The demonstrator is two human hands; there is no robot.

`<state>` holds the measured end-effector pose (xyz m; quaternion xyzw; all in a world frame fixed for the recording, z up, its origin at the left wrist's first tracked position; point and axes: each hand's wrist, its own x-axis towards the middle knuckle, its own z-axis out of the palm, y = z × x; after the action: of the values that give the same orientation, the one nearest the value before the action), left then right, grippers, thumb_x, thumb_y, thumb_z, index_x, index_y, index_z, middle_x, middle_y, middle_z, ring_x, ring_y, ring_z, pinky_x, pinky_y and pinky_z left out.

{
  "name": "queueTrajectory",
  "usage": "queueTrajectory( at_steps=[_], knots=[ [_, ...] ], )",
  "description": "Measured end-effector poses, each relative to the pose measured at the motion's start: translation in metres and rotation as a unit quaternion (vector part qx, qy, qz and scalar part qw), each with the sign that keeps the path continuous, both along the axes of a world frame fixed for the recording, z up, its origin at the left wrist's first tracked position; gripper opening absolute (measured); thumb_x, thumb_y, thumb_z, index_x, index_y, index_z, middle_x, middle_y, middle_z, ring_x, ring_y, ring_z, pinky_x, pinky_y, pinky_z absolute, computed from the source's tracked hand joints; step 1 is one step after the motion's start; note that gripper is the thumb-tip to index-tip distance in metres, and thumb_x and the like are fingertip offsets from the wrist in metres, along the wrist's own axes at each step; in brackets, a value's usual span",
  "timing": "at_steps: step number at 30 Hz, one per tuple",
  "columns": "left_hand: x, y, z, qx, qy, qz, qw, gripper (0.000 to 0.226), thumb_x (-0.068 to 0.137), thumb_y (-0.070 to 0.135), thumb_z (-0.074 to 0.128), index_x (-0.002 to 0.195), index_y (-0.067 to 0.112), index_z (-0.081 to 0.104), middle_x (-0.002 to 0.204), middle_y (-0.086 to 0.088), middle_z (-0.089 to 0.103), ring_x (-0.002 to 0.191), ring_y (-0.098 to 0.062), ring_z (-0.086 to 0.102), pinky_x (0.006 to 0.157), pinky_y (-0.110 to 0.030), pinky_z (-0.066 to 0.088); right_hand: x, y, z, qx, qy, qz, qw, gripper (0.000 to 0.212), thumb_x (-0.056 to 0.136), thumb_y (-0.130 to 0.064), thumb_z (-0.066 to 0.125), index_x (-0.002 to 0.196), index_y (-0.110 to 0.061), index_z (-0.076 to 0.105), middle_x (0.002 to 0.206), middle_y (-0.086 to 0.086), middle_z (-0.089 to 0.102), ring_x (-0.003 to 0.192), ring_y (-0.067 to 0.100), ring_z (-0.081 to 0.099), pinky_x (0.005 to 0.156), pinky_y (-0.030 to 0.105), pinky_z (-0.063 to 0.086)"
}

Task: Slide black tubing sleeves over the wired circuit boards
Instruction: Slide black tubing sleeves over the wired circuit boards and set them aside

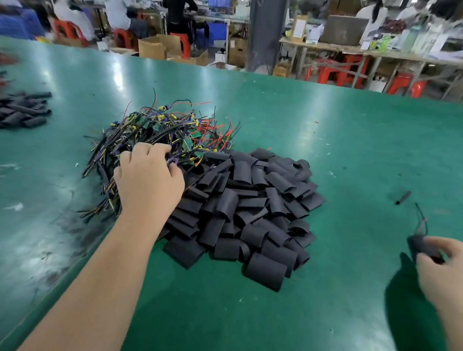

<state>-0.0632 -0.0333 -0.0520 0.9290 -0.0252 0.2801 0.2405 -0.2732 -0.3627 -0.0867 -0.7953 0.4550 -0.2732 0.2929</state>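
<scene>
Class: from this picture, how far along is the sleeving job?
Done: the right hand holds one sleeved board, wires sticking out. In hand: the left hand digs into the board pile. Left: most of it; that pile and the sleeves pile look large.

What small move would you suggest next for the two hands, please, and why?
Probably release the sleeved board from the right hand onto the green table. It already wears its black tube, with wires sticking out, while the left hand curls into the wired circuit boards; the right hand would then be free for the tubing sleeves.
</scene>
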Motion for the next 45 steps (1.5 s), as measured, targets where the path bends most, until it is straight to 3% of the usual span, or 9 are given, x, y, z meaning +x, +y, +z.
queueTrajectory(
  at_steps=[7, 18, 22, 26, 29, 32, 36, 38, 45],
  knots=[
    [0.047, -0.002, 0.016, 0.23, 0.065, 0.005, 0.971, 0.026, 0.084, 0.046, 0.062, 0.097, 0.024, 0.068, 0.092, -0.005, 0.068, 0.098, -0.029, 0.058, 0.089, -0.04, 0.034, 0.01, 0.031, 0.012, 0.006, -0.034, 0.018, 0.999, 0.035, 0.078, -0.007, 0.057, 0.109, -0.023, 0.066, 0.117, 0.014, 0.06, 0.109, 0.033, 0.056, 0.101, 0.054, 0.041],
    [0.073, 0.017, 0.027, 0.204, 0.102, 0.05, 0.972, 0.025, 0.09, 0.039, 0.059, 0.085, 0.015, 0.065, 0.092, -0.009, 0.069, 0.096, -0.029, 0.062, 0.088, -0.038, 0.034, 0.01, 0.043, 0.018, -0.044, -0.035, 0.06, 0.997, 0.029, 0.08, -0.003, 0.057, 0.105, -0.014, 0.069, 0.105, 0.016, 0.059, 0.092, 0.033, 0.055, 0.084, 0.037, 0.043],
    [0.065, 0.018, 0.037, 0.142, 0.019, 0.042, 0.989, 0.028, 0.093, 0.038, 0.057, 0.087, 0.016, 0.071, 0.085, -0.012, 0.069, 0.09, -0.032, 0.062, 0.072, -0.035, 0.026, 0.01, 0.038, 0.01, -0.009, 0.026, 0.061, 0.998, 0.034, 0.082, -0.004, 0.057, 0.114, -0.013, 0.065, 0.068, 0.007, 0.058, 0.055, 0.022, 0.051, 0.056, 0.03, 0.034],
    [0.043, 0.012, 0.054, 0.008, -0.074, -0.025, 0.997, 0.019, 0.093, 0.031, 0.057, 0.09, 0.016, 0.069, 0.088, -0.007, 0.071, 0.086, -0.032, 0.063, 0.082, -0.036, 0.035, 0.011, 0.032, 0.006, -0.008, 0.03, 0.048, 0.998, 0.038, 0.082, -0.005, 0.057, 0.119, -0.01, 0.064, 0.106, 0.018, 0.062, 0.078, 0.032, 0.056, 0.076, 0.034, 0.041],
    [0.015, 0.002, 0.061, -0.146, -0.084, -0.156, 0.973, 0.01, 0.089, 0.026, 0.061, 0.079, 0.026, 0.062, 0.081, 0.002, 0.072, 0.079, -0.023, 0.067, 0.083, -0.035, 0.047, 0.011, 0.042, 0.014, 0.014, -0.078, 0.062, 0.995, 0.028, 0.084, -0.002, 0.054, 0.1, -0.015, 0.073, 0.097, 0.006, 0.07, 0.071, 0.012, 0.061, 0.066, 0.024, 0.045],
    [-0.023, -0.01, 0.057, -0.276, -0.019, -0.316, 0.907, 0.021, 0.086, 0.023, 0.063, 0.073, 0.039, 0.06, 0.077, 0.006, 0.073, 0.07, -0.013, 0.069, 0.07, -0.023, 0.051, 0.015, 0.066, 0.025, 0.236, -0.216, 0.211, 0.924, 0.032, 0.083, 0.008, 0.057, 0.081, -0.017, 0.078, 0.078, 0.006, 0.073, 0.062, 0.01, 0.056, 0.057, 0.016, 0.043],
    [-0.055, -0.02, 0.032, -0.274, 0.062, -0.428, 0.859, 0.022, 0.085, 0.023, 0.058, 0.076, 0.043, 0.064, 0.083, 0.008, 0.074, 0.068, -0.007, 0.067, 0.068, -0.016, 0.051, 0.02, 0.098, 0.03, 0.52, -0.356, 0.366, 0.685, 0.044, 0.071, -0.004, 0.064, 0.115, -0.008, 0.066, 0.115, 0.015, 0.069, 0.067, 0.014, 0.065, 0.057, 0.017, 0.049],
    [-0.059, -0.02, 0.019, -0.236, 0.103, -0.446, 0.857, 0.026, 0.088, 0.018, 0.062, 0.077, 0.04, 0.064, 0.083, 0.007, 0.074, 0.071, -0.01, 0.067, 0.072, -0.023, 0.053, 0.023, 0.102, 0.032, 0.547, -0.41, 0.37, 0.629, 0.049, 0.071, -0.008, 0.064, 0.12, -0.015, 0.065, 0.106, 0.009, 0.071, 0.07, 0.012, 0.067, 0.059, 0.017, 0.051],
    [-0.069, -0.027, 0.008, 0.041, 0.038, -0.377, 0.924, 0.014, 0.084, 0.044, 0.059, 0.091, 0.033, 0.065, 0.078, 0.021, 0.07, 0.076, 0.008, 0.062, 0.104, -0.033, 0.028, 0.026, 0.108, 0.032, 0.478, -0.425, 0.299, 0.708, 0.021, 0.074, -0.008, 0.063, 0.084, -0.018, 0.078, 0.076, 0.004, 0.071, 0.068, 0.011, 0.07, 0.058, 0.014, 0.052]
  ],
)
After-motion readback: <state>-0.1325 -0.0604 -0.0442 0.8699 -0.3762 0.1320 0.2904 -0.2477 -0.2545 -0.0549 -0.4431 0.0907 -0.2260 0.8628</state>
